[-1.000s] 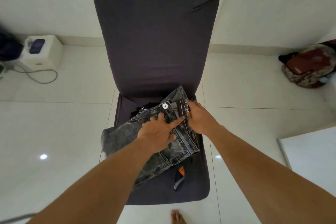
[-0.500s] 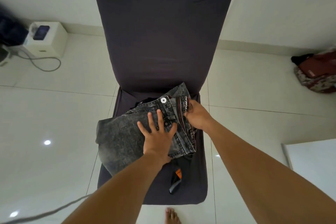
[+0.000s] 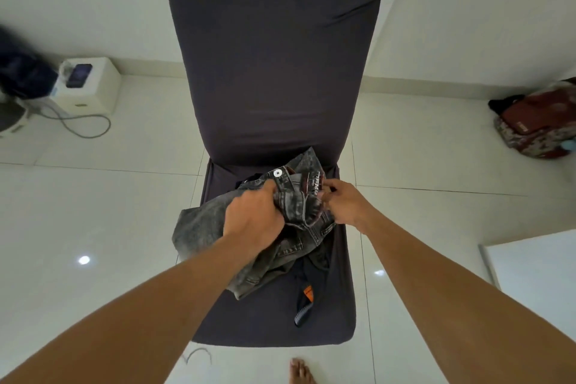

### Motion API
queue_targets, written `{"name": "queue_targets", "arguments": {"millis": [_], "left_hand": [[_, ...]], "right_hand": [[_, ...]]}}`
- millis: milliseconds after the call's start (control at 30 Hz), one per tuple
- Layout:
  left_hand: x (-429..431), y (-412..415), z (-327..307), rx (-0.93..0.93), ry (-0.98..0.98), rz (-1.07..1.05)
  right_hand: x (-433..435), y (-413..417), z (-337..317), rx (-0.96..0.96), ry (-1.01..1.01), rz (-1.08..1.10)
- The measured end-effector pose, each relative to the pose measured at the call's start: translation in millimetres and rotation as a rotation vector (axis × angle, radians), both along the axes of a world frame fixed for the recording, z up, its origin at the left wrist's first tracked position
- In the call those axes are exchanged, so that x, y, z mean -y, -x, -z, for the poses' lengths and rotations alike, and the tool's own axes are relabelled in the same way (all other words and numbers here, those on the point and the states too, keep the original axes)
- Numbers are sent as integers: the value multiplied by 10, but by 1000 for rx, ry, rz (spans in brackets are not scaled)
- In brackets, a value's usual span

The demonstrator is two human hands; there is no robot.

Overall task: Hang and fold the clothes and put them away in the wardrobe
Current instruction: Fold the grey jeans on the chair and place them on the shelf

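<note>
Toes (image 3: pixel 297 371) on floor tiles just off chair (image 3: pixel 265 321) front edge. Dark garment (image 3: pixel 307 274) with orange tag toward seat's front right. Grey jeans (image 3: pixel 199 227) bunched mid-seat, spilling over left edge. Left hand (image 3: pixel 255 221) clenched around waistband fabric below button; right hand (image 3: pixel 346 206) pinching waistband by label. White box (image 3: pixel 93 87) far left, bag (image 3: pixel 536 128) far right, on floor.

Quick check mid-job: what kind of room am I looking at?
Probably a room in a home, perhaps a bedroom. A fabric-covered chair holds grey jeans, a bag lies on the glossy tiled floor, and a phone sits on a white box.
</note>
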State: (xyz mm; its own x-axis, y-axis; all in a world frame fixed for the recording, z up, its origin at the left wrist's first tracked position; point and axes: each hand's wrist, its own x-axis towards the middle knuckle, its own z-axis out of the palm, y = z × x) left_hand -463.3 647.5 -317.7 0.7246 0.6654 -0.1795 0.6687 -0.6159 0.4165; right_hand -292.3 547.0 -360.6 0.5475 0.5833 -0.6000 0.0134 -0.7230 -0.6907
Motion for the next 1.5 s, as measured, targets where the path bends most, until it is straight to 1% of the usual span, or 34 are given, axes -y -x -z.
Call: {"name": "queue_targets", "arguments": {"millis": [67,100,167,233,333,367,433,500,567,633,667,700,767,867,967,1000,1033,1067,1167,1233,1300,1400,1467,1500], "left_hand": [[-125,46,-241,93,120,-140],[-196,78,-352,144,185,-200],[-323,161,-574,261,335,-293],[-430,257,-788,361,423,-306],[-529,402,-1160,457,450,-291],[-543,457,-1317,495,469,-285],[-565,533,-1637,548,494,-258],[-595,629,-1960,562,487,-218],[-650,705,-2243,581,511,-238],[-696,763,-2551,608,576,-302],[-705,800,-2737,629,622,-331],[-697,835,-2913,652,686,-348],[-688,925,-3298,723,801,-327],[-689,961,-3777,815,897,-261],[-646,995,-4226,865,898,-225],[-600,1013,-4377,876,891,-219],[-541,1048,-4603,898,880,-206],[-530,1052,-4672,917,892,-205],[-451,1184,-5121,986,863,-184],[-432,1218,-5377,1011,835,-186],[-485,1201,-5546,1012,814,-176],[-481,1121,-5804,983,768,-64],[-447,1072,-5963,1009,681,0],[-438,1050,-6043,1015,598,-1]], "right_hand": [[7,57,-222,-74,-26,87],[8,74,-328,-86,-39,91],[23,133,-503,-31,-25,25],[24,210,-644,42,-12,0],[1,321,-839,136,-28,109],[-2,367,-942,141,-8,147],[8,420,-1054,120,38,160],[54,502,-1193,41,12,149],[130,572,-1338,20,-34,159],[251,661,-1563,37,-71,237],[322,703,-1703,-2,-93,285],[393,760,-1827,-103,-128,321],[508,861,-2105,-323,-196,309],[532,1035,-2621,-405,-346,253],[506,1059,-3044,-444,-549,267],[517,1051,-3191,-458,-603,309],[517,1003,-3395,-437,-652,331],[527,955,-3492,-393,-675,352],[641,772,-4063,-245,-777,327],[756,690,-4512,-169,-802,275],[816,631,-4896,-160,-809,213],[837,585,-5378,-78,-798,215],[802,563,-5626,31,-796,226],[792,546,-5748,81,-806,249]]}}
